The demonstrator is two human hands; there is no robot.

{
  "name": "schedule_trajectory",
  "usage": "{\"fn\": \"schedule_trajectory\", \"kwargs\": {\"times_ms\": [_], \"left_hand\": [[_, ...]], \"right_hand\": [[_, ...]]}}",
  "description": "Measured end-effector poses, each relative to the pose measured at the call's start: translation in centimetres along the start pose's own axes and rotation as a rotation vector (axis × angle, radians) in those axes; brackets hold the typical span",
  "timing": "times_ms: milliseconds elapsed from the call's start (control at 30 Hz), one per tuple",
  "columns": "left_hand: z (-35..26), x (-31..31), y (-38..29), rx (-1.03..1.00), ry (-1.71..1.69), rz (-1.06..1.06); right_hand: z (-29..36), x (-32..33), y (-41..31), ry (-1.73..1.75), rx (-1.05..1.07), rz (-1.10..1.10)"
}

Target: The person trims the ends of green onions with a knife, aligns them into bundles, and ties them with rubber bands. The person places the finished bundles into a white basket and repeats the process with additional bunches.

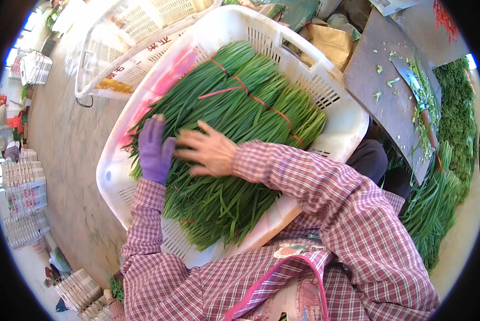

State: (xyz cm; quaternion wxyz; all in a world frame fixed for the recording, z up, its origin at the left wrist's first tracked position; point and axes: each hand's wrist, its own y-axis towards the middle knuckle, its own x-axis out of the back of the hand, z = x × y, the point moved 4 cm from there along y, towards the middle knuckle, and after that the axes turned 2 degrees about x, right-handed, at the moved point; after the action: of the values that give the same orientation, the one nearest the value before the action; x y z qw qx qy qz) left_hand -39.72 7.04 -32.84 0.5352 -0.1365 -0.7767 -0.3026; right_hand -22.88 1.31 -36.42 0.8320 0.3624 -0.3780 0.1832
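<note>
A white plastic crate (346,116) in front of me holds several bundles of green garlic chives (220,100), tied with red bands. The bundles lie side by side, stem ends towards the upper right. My left hand (155,148), in a purple glove, rests on the leaf ends near the crate's left wall. Bare and slightly blurred, my right hand (208,148) lies over the leaves just beside it, fingers spread. Neither hand is closed around a bundle. More leaves spread below my hands, towards the crate's near side.
On the right, a board (368,72) carries a knife (414,88) and chive trimmings. Loose chives (436,208) and a tall green heap (456,132) lie beyond. Another crate (119,76) stands at upper left. Stacked crates (25,184) line the far left. A person's sleeve (117,311) shows at lower left.
</note>
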Motion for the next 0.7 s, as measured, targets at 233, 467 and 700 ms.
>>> {"fn": "schedule_trajectory", "kwargs": {"times_ms": [233,467,700], "left_hand": [[-3.7,-6.9,-4.7,0.021,-0.093,0.084],[-2.4,-11.0,-7.0,-0.043,-0.022,-0.015],[-2.4,-10.2,-7.1,-0.002,-0.044,0.026]], "right_hand": [[2.3,-5.8,-5.5,-0.004,0.240,0.302],[0.7,-10.9,-8.1,0.056,0.278,0.263],[1.5,-9.6,-7.0,0.024,0.261,0.248]]}}
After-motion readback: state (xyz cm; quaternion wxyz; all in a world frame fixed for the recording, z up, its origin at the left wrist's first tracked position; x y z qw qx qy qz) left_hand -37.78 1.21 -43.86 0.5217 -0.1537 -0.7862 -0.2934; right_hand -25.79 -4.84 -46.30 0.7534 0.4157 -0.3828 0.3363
